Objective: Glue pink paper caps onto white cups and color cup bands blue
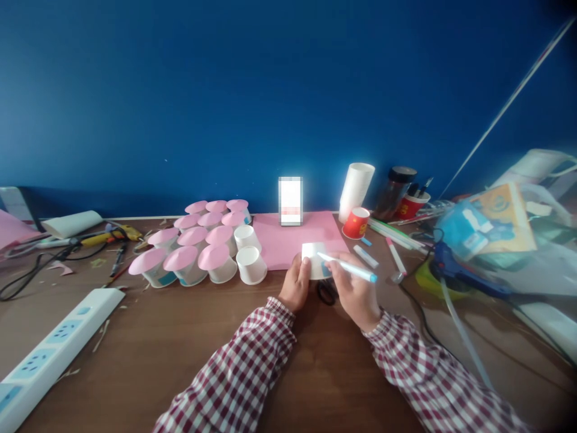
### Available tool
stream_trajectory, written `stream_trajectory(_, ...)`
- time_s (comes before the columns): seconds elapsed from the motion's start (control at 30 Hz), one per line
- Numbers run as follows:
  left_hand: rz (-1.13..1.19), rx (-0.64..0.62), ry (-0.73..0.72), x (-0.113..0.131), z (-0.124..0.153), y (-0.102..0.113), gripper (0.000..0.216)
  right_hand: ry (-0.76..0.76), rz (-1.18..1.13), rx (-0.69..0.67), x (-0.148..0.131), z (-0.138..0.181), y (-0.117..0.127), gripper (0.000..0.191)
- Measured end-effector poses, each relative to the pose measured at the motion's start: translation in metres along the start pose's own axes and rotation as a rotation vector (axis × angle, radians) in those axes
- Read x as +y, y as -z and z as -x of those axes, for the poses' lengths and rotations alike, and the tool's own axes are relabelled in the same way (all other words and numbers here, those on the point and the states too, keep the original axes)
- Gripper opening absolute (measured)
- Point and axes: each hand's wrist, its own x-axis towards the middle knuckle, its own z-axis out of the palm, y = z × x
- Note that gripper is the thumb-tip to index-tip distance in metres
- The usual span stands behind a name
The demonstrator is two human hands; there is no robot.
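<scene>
My left hand [296,284] is closed around a white paper cup [314,257], holding it upside down on the pink paper sheet [288,240]. My right hand [356,288] is closed on a white pen with a blue end [347,267], its tip resting on the cup's base. Black scissors [325,292] lie on the table between my wrists, partly hidden. To the left stand several upturned paper cups with pink discs on top [193,240] and two plain white ones [250,263].
A white power strip [54,343] lies at the front left. A glue gun and cables [103,237] sit at the back left. A red cup [356,223], a cup stack [357,187], pens, straws and a cluttered pile with a blue glue gun [460,270] fill the right.
</scene>
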Motion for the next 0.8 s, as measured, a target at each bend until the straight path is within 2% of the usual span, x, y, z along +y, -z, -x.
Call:
stream_trajectory(0.2,-0.068,-0.015,-0.029,0.0008,-0.0002,-0.0003,0.037,-0.002,-0.002,0.000,0.0006,0.0003,-0.0009,0.022)
stream_trajectory(0.8,-0.060,-0.009,-0.032,0.0010,-0.0005,-0.0011,0.036,-0.003,0.009,-0.005,0.0030,0.0010,-0.0010,0.021)
